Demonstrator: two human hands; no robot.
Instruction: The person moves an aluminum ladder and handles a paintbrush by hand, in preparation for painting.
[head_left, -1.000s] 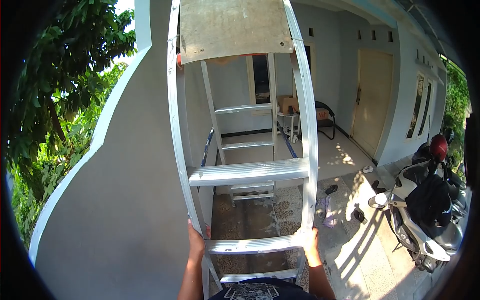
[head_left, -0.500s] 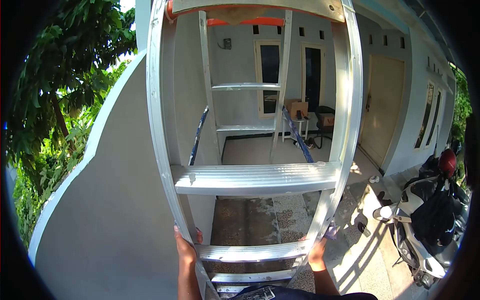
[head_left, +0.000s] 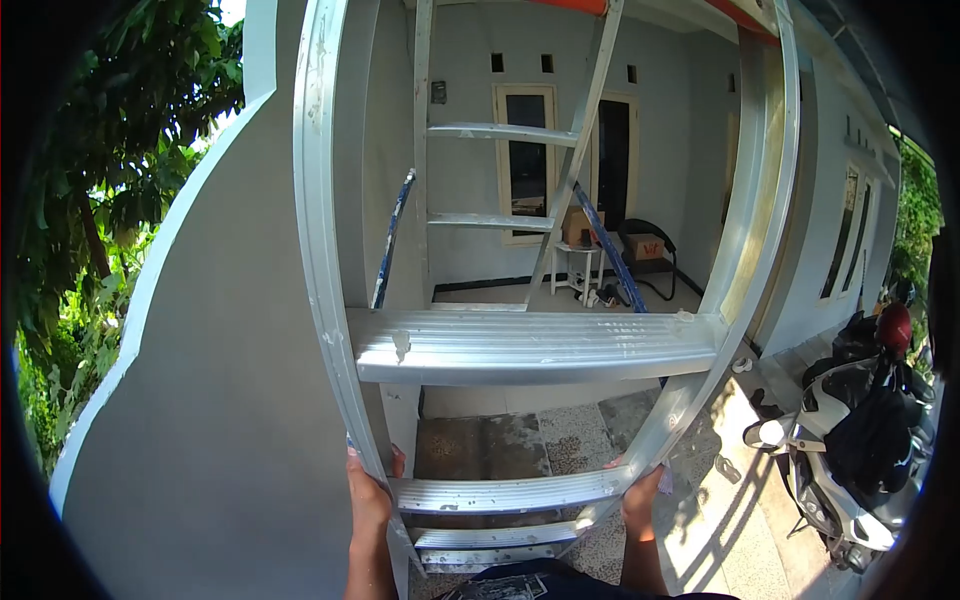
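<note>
Blurrily red-marked box [head_left: 646, 248] beyond ladder [head_left: 540, 350]

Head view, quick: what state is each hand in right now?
Left hand: closed, holding the ladder by its left rail.
Right hand: closed, holding the ladder's right rail.

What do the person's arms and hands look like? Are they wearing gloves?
No gloves! The left hand and right hand are bare, and no sleeves cover the forearms in view. Below is a dark top with a pale print.

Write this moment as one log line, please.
left hand grips ladder's left rail | right hand grips right rail | motorbike at right
</note>
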